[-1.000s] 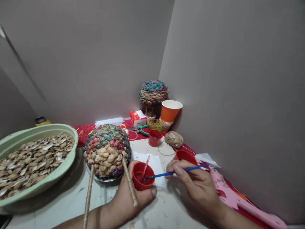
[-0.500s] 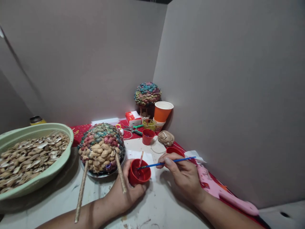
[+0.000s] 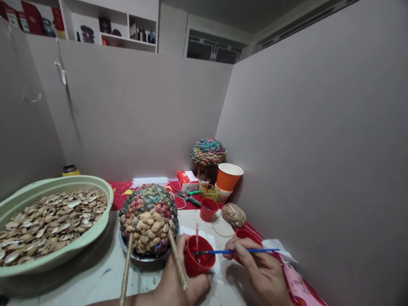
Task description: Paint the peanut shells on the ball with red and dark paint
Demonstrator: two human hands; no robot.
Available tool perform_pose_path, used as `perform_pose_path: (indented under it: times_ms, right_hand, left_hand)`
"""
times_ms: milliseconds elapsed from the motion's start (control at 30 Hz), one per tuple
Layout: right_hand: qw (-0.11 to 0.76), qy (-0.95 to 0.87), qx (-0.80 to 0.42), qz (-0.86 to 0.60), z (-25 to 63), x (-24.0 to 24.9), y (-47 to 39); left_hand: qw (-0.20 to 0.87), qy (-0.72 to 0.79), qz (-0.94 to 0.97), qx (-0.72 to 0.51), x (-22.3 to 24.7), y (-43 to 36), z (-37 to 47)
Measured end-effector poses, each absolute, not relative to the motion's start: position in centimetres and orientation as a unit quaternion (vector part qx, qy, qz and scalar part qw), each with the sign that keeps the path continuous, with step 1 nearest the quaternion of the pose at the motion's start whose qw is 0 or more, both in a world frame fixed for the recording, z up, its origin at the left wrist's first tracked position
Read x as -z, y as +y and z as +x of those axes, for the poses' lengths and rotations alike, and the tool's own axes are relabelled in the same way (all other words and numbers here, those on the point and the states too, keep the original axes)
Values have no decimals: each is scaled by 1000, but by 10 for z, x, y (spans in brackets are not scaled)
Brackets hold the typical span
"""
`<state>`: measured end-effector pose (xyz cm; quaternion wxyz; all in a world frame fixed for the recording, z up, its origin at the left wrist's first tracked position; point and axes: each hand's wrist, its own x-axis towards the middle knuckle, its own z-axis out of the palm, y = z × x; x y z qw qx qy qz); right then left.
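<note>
My left hand (image 3: 188,280) is wrapped round a red cup (image 3: 194,268) with dark red liquid inside and a small stick standing in it. Between the fingertips of my right hand (image 3: 255,263) is a blue paintbrush (image 3: 236,251), its bristle end inside that cup. Left of the cup, a dome covered in peanut shells (image 3: 148,221) rests in a metal bowl (image 3: 143,257). Its shells are partly coloured green, red and blue, while those facing me are plain. Two wrapped sticks poke out of it toward me, one passing in front of my left wrist.
At left stands a green basket (image 3: 106,212) of empty peanut shells. Behind the hands are another red cup (image 3: 209,211), a twine ball (image 3: 233,215), pliers (image 3: 191,199), an orange paper cup (image 3: 228,178) and a finished-looking coloured shell dome (image 3: 208,152). Grey panels (image 3: 143,110) enclose the table.
The camera view has tilted up, showing shelves above the panel, and everything sits lower and further right in it. Both hands keep their holds; the brush lies more level, its tip still in the cup.
</note>
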<state>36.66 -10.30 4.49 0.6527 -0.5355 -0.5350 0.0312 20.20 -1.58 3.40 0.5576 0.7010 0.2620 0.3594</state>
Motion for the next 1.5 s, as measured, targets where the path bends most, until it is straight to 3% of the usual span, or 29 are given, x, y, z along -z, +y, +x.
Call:
perform_pose_path:
  times_ms: [500, 1000, 1367, 1500]
  right_hand:
    - [691, -464, -82, -549, 376, -33, -104]
    - [673, -409, -260, -558, 377, -52, -89]
    - [747, -406, -209, -483, 357, -153, -82]
    - [750, -431, -210, -456, 326, -166, -53]
  left_hand:
    - [544, 266, 705, -369, -31, -15, 196]
    - [553, 260, 695, -379, -32, -14, 196]
    - [575, 264, 663, -401, -28, -14, 198]
    - [574, 267, 665, -396, -26, -14, 198]
